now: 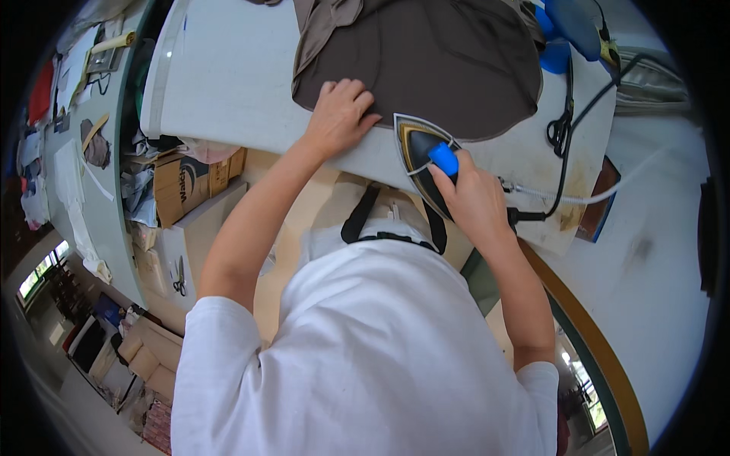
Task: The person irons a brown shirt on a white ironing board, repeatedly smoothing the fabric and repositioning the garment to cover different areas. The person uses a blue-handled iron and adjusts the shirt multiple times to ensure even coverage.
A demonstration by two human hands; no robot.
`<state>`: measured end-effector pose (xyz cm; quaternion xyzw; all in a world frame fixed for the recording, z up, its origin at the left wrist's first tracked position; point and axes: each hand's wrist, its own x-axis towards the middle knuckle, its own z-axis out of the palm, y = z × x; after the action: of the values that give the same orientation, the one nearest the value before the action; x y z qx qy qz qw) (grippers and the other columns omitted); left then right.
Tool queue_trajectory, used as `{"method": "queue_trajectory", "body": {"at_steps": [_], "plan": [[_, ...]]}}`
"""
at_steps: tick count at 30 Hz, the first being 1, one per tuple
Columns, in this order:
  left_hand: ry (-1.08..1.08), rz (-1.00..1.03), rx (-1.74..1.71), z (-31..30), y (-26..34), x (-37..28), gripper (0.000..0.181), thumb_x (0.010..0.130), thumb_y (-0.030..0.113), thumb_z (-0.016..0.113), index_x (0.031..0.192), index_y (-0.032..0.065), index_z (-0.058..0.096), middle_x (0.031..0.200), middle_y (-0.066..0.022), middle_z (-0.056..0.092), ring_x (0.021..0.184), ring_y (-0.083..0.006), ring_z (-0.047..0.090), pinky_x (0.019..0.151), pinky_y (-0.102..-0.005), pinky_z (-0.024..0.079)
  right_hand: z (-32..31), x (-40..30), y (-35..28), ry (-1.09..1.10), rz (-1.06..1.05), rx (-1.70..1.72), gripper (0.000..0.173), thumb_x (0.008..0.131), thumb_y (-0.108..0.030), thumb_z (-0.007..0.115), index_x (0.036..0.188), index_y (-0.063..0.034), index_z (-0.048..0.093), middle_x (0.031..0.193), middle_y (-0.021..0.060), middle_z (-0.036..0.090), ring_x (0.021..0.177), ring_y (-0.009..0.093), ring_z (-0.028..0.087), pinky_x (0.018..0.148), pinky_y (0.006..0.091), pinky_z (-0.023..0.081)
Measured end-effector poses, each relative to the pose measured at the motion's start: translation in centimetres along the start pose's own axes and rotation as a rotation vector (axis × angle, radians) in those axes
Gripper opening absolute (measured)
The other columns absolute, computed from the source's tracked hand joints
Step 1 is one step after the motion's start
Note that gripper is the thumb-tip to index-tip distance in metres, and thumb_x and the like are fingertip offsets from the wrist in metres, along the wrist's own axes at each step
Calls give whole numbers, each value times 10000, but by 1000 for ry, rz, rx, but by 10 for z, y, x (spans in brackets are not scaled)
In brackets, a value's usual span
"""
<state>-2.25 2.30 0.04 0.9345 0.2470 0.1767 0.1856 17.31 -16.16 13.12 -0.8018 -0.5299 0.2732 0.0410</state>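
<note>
Dark brown fabric (422, 62) lies spread on a white-covered table (228, 74), its curved hem towards me. My left hand (342, 117) rests on the near edge of the fabric, fingers bent and pointing away from me; whether it pinches the cloth cannot be told. In my right hand (476, 191) is the handle of a steam iron (419, 145) with a blue button or cap. The iron's tip points away from me, just beside the hem, and its body is at the table's near edge. A black cord and a pale hose run from the iron to the right.
Black-handled scissors (562, 128) lie right of the fabric, near the cord. Blue objects (556, 34) stand at the back right. To the left are a cardboard box (185, 185) and a long side table (122, 114) bearing cloth and papers. A brown-edged curved surface (593, 330) borders my right side.
</note>
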Motion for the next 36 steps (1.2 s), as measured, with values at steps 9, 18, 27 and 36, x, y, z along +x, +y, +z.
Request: {"method": "queue_trajectory", "body": {"at_steps": [9,18,27,36], "plan": [[137,-69,53,-3,-33,-8,197,852,160,773,998,88,662,1019,-81,585,997,-280,564,888,-427,411,13,6,-34,-20,32,18,460,1016,-409,659,1036,46,599,756,252,715,708,446,719,645,521,572],[17,-35,6,-8,-12,-7,327,850,235,789,1117,85,674,1108,-93,610,1029,-279,573,886,-431,405,22,0,-45,54,150,35,438,1013,-402,664,1029,32,605,774,273,711,715,477,700,653,543,553],[121,-41,72,0,-29,-8,321,856,211,779,1134,91,674,1108,-91,617,1032,-280,578,876,-431,415,31,1,-60,70,104,29,453,1012,-421,660,1006,26,588,738,263,699,704,464,703,639,528,562],[135,-8,50,-14,-57,-25,320,855,98,700,1173,71,678,1134,-110,619,1080,-284,586,938,-434,425,32,9,-71,47,161,51,489,1015,-427,650,1054,59,606,785,286,717,735,475,720,680,542,577]]}}
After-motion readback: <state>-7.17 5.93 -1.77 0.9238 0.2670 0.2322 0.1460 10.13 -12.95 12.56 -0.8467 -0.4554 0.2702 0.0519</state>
